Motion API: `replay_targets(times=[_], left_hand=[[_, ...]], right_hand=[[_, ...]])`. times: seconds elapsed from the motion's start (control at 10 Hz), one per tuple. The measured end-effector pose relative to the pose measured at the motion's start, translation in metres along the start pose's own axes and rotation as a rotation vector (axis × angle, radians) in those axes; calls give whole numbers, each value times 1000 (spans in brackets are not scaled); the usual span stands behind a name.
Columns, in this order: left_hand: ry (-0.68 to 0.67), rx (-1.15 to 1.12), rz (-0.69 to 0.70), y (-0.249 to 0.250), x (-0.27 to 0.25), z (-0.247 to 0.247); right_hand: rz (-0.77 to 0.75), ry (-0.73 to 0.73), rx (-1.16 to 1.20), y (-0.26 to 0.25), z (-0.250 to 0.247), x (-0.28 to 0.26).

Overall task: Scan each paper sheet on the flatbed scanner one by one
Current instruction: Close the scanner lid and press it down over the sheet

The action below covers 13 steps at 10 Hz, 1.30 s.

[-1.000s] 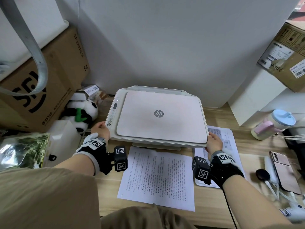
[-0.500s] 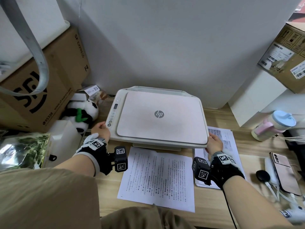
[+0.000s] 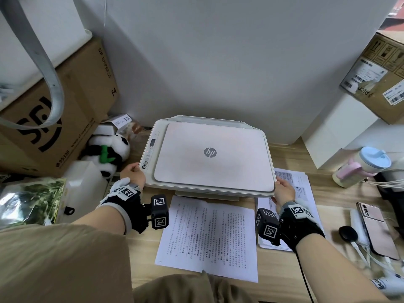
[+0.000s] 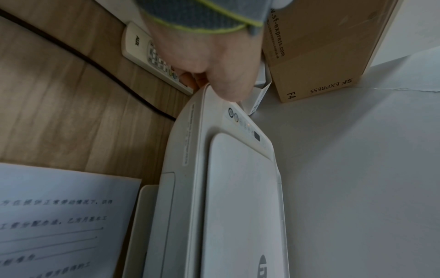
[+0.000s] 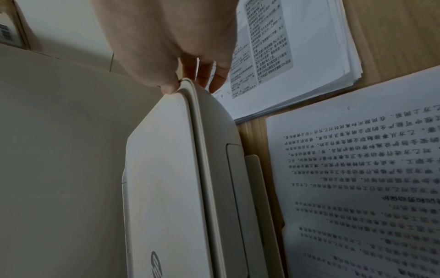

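Clutter crowds the HP flatbed scanner [image 3: 209, 156], which sits lid down at the back of the wooden counter [image 3: 341, 193] against the wall. On its left lie a plush panda [image 3: 109, 154], an SF Express carton [image 3: 65, 110] and, seen from the left wrist, a white remote control [image 4: 142, 50] beside a dark cable [image 4: 95, 64]. On its right stand a white box [image 3: 336, 132], a pastel lidded cup [image 3: 363, 167] and a pink phone [image 3: 378, 230].

One printed paper sheet [image 3: 209, 239] lies flat just in front of the scanner; a stack of printed sheets [image 3: 299, 193] lies at the front right corner, partly under the right hand [image 3: 284, 191].

The left hand [image 3: 133, 173] grips the scanner's front left corner, thumb on top by the buttons, fingers curled below. The right hand pinches the front right corner likewise. Fingertips under the edges are hidden, and the sheets' print is too small to read.
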<state>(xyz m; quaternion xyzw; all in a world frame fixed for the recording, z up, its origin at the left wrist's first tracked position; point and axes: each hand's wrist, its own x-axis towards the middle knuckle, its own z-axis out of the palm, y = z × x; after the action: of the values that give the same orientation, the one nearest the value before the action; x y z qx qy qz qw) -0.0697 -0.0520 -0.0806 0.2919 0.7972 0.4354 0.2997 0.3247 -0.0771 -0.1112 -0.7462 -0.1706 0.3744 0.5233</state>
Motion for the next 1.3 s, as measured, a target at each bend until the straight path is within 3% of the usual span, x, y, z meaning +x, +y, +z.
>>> replay_targets(times=[0.5, 0.7, 0.8, 0.9, 1.1, 1.2, 1.3], left_hand=[[-49, 64, -25, 7, 1, -4], [-195, 215, 10, 15, 13, -8], [-178, 258, 95, 37, 11, -4], [-278, 302, 111, 49, 15, 7], [-392, 481, 40, 34, 54, 28], [-469, 345, -43, 57, 31, 15], [-531, 50, -133, 80, 33, 12]], right_hand=[[39, -9, -33, -4, -1, 1], [14, -64, -190, -30, -5, -4], [-41, 32, -181, -40, -5, -5], [-37, 25, -113, -43, 0, -2], [-55, 23, -94, -50, 1, -4], [-37, 32, -11, -55, -3, -2], [-9, -2, 64, -57, -10, 10]])
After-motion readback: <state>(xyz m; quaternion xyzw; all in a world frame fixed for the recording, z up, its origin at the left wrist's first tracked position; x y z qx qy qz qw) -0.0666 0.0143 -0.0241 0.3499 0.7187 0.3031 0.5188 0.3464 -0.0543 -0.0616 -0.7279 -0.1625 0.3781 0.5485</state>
